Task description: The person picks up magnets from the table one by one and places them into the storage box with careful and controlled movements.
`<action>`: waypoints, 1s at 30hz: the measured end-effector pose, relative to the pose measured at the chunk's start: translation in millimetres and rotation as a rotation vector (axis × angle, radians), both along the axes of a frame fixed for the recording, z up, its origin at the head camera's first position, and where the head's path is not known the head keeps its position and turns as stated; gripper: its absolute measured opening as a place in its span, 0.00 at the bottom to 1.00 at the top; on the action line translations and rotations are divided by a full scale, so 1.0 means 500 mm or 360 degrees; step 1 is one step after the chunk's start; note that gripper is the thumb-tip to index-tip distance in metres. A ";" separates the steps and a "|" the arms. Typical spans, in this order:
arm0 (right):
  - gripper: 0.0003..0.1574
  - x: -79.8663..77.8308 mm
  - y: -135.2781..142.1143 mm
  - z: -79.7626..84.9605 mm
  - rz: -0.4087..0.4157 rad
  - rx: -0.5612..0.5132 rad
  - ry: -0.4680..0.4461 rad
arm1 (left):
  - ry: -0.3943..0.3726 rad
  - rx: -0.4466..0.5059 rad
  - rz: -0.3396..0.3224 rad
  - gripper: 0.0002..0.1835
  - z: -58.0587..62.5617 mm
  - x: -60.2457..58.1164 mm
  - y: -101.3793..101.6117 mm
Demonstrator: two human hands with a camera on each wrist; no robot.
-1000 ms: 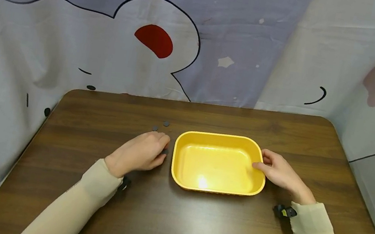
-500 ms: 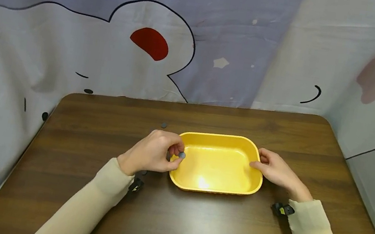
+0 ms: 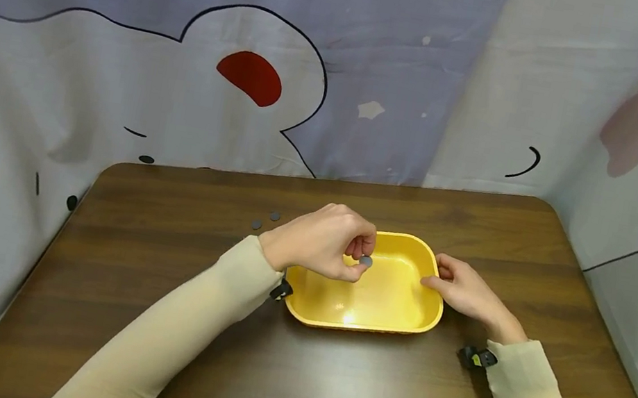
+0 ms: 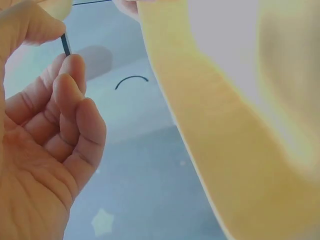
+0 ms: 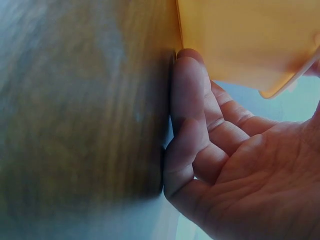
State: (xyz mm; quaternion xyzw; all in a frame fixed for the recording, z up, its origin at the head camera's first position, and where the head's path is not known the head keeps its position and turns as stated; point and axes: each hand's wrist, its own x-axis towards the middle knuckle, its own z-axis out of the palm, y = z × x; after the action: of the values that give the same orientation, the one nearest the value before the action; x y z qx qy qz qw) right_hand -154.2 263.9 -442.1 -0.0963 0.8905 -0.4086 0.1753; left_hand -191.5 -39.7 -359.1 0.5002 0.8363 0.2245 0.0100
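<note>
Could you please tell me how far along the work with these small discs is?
Done: one small gray disc is lifted off the table. In hand: the left hand pinches that disc above the yellow tray while the right hand holds the tray's right end. Remaining: two loose discs show on the table, probably still to be moved. No disc shows in the visible part of the tray.

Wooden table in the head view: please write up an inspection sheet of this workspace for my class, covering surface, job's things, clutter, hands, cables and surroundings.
Surface: brown wood-grain table.
Job's things: yellow tray on the table; one gray disc held above it; two other discs visible left of the tray.
Clutter: nothing seen.
Hands: left hand pinches the raised disc; right hand holds the tray's right end.
Cables: nothing seen.
Surroundings: printed cloth behind the table.
</note>
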 end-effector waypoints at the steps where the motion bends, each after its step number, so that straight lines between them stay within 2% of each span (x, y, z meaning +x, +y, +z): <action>1: 0.22 0.000 -0.001 0.000 -0.0001 -0.0002 -0.0004 | -0.0011 -0.0014 -0.0020 0.05 -0.001 -0.007 0.011; 6: 0.21 0.000 -0.004 0.000 0.0004 -0.0015 -0.0009 | -0.0066 -0.0084 -0.0123 0.04 -0.019 -0.033 0.059; 11: 0.21 0.001 -0.005 0.003 0.0016 -0.0018 -0.0009 | -0.0067 -0.0186 -0.0180 0.05 -0.040 -0.045 0.097; 15: 0.20 0.004 -0.001 0.007 0.0043 -0.0037 -0.0010 | -0.0042 -0.0314 -0.0207 0.05 -0.058 -0.046 0.121; 21: 0.21 0.003 0.007 0.010 0.0103 -0.0079 -0.0023 | -0.0072 -0.0475 -0.0221 0.05 -0.086 -0.042 0.139; 30: 0.25 0.001 0.008 0.010 0.0105 -0.0068 -0.0034 | -0.0060 -0.0544 -0.0231 0.05 -0.112 -0.036 0.152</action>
State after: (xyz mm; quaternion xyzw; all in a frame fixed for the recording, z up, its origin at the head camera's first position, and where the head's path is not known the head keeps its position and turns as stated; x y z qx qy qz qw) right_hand -153.5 268.0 -437.3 -0.1250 0.8760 -0.4225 0.1962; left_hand -209.7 36.5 -415.1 0.5460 0.8235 0.0872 0.1266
